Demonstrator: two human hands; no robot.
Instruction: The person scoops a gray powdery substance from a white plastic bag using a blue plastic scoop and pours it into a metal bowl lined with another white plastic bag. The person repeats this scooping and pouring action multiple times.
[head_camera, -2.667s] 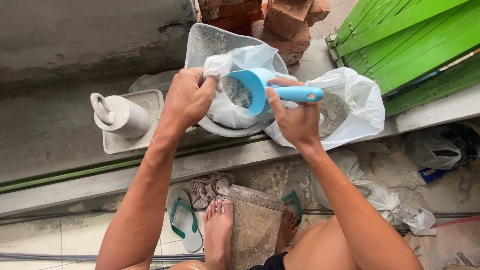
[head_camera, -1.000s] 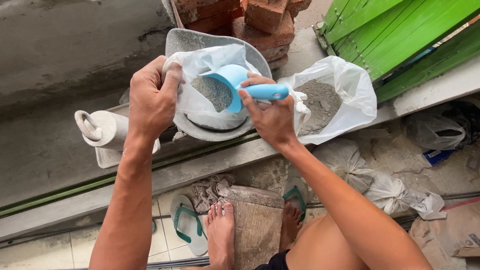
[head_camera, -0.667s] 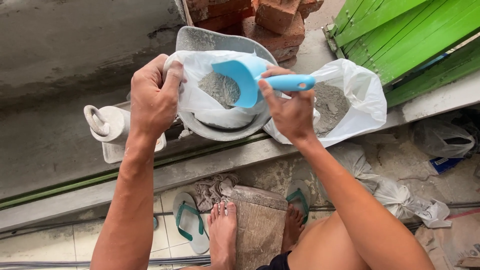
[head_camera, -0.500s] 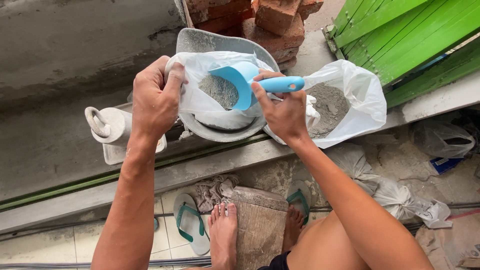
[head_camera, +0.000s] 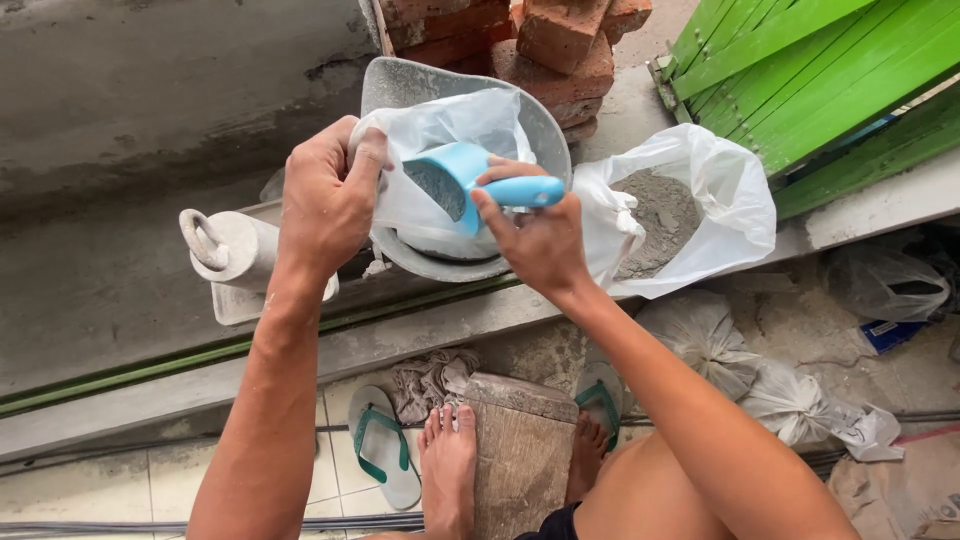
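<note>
Powder is sitting in the light-blue plastic scoop (head_camera: 450, 180), handle pointing right into the right hand (head_camera: 535, 240) gripping it. The left hand (head_camera: 328, 195) is pinching open the thin white plastic bag (head_camera: 455, 120), mouth directly under the scoop.

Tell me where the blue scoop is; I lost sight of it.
In the head view, the blue scoop is top centre, held by the right hand, dipping into the small white bag over the grey pan.

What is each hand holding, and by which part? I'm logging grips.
The right hand holds the blue scoop by its handle. The left hand grips the small white bag by its rim, keeping it open.
</note>
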